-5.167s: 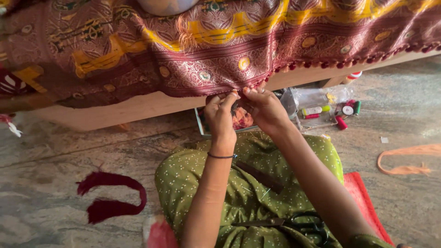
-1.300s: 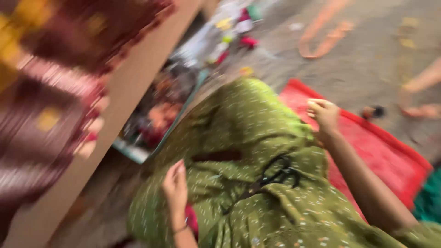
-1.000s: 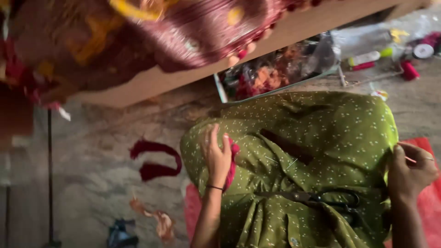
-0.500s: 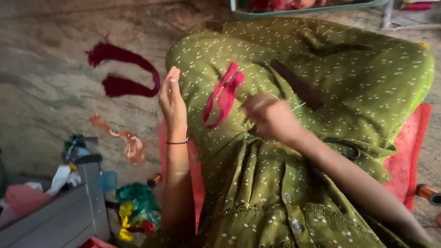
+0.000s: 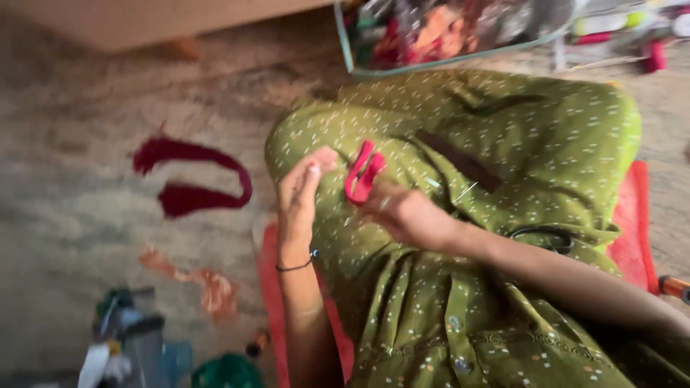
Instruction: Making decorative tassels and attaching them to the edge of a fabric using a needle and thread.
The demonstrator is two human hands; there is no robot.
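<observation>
The red cord loop (image 5: 361, 178) lies on your lap, on the green dotted dress (image 5: 503, 187) over your raised knee, near the dress's left edge where the cloth falls away toward the floor. The loop's long axis runs steeply, from its lower end up and slightly to the right, and it sits between your two hands: your left hand (image 5: 300, 192) is just beside it on its left, your right hand (image 5: 402, 212) just beside it on its lower right. Both are close, but your right hand appears to be the one on it, its fingers meeting the lower end of the loop; the blur keeps you from seeing whether they pinch the cord or only touch it. Your left hand is loosely open, fingers extended together and pointing up along the dress, its fingertips resting on the cloth a little short of the loop and holding nothing that shows. A fine pale thread or needle (image 5: 466, 191) slants across the dress just right of your right hand, and I cannot tell whether that hand grips it. Well apart on the stone floor (image 5: 86, 215), to the left, lies a darker maroon cord (image 5: 194, 179).
</observation>
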